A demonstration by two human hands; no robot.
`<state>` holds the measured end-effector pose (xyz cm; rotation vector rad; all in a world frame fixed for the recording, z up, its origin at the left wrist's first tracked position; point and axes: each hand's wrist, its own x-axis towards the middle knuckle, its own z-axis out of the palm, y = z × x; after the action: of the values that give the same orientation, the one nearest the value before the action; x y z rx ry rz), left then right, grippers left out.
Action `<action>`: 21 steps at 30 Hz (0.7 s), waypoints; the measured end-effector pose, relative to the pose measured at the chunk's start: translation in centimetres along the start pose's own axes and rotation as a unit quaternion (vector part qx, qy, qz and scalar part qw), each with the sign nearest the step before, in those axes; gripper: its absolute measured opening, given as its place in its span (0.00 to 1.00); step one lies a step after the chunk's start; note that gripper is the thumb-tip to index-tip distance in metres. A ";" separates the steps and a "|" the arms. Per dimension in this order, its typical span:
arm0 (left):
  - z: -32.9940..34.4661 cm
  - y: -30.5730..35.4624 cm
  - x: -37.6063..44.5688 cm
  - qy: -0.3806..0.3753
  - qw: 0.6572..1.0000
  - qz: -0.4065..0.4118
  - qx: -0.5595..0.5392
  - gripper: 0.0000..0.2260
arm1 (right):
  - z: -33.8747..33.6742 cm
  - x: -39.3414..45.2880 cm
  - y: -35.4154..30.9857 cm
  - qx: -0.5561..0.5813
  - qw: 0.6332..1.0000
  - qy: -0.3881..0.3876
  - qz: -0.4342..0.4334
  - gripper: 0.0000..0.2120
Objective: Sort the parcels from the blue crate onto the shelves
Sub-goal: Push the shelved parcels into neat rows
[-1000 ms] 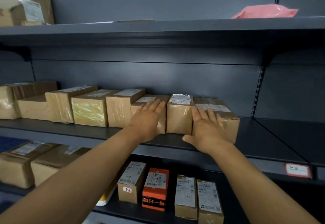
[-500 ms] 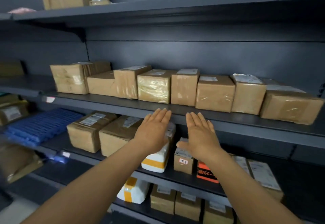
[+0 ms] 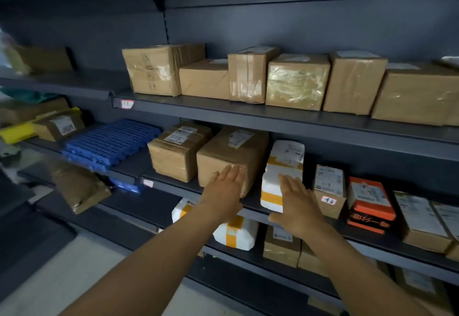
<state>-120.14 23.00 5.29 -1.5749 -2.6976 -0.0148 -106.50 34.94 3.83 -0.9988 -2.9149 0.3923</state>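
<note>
Both hands are lowering empty from the upper box row [image 3: 295, 82] at twelve o'clock. The left hand [image 3: 223, 191] and right hand [image 3: 295, 204] are flat, fingers straight, gripping nothing. No blue crate is showing; the next parcel probably needs fetching.

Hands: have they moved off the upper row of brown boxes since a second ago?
Yes. The left hand and right hand have come down one shelf, now in front of the white parcel.
</note>
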 end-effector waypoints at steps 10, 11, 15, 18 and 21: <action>4.5 -2.7 8.5 -0.027 0.999 -0.018 0.009 0.42 | 4.5 9.8 2.1 -0.069 0.997 -0.023 0.032 0.48; 4.8 -3.1 9.4 -0.025 0.999 -0.019 0.009 0.42 | 4.9 10.6 2.5 -0.078 0.996 -0.027 0.039 0.47; 5.6 -4.5 12.0 -0.003 1.000 -0.015 0.006 0.38 | 6.0 12.9 3.2 -0.112 0.993 0.000 0.032 0.41; 6.0 -5.3 12.9 0.024 1.000 -0.009 0.009 0.31 | 6.4 13.8 2.0 -0.108 0.994 0.019 0.027 0.35; 6.4 -6.2 13.3 0.038 0.999 -0.013 0.015 0.29 | 7.0 14.5 0.1 -0.105 0.994 0.038 0.017 0.32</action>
<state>-132.18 31.63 -0.81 -1.4987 -2.6471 -0.0336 -118.71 42.29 -3.64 -1.0626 -2.9196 0.0474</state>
